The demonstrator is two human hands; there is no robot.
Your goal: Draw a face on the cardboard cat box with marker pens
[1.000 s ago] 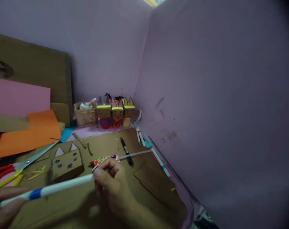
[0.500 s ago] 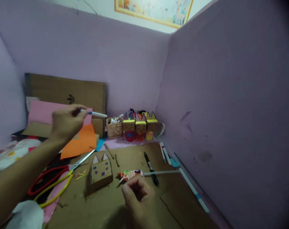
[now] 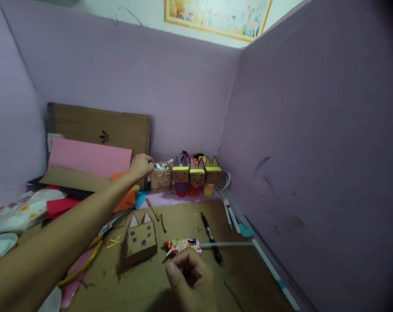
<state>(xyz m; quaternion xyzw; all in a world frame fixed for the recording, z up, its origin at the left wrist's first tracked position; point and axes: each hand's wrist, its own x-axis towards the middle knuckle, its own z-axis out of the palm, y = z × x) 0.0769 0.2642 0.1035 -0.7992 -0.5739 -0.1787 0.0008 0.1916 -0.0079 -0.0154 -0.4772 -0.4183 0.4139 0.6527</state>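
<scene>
My left hand (image 3: 140,166) is stretched far forward to a small woven basket (image 3: 161,180) at the back wall, fingers closed round a white marker whose tip is just over the basket's rim. My right hand (image 3: 189,277) rests loosely curled on the brown cardboard mat (image 3: 183,286), holding nothing I can make out. Just beyond it lies a floral-patterned paper roll on a thin stick (image 3: 183,245). A cardboard cat-face block (image 3: 140,240) with pink ears sits to the left of the roll. A black marker (image 3: 212,238) lies to the right.
Three cardboard cat figures (image 3: 196,177) stand beside the basket. Scissors with yellow and red handles (image 3: 92,251) lie at the left. Pink paper (image 3: 89,157), orange paper and a brown cardboard sheet lean at the back left. Markers (image 3: 230,214) line the purple right wall.
My left hand has carried the white marker from near my body up and forward to the basket. My right hand has stayed by the floral roll. The view has tilted upward.
</scene>
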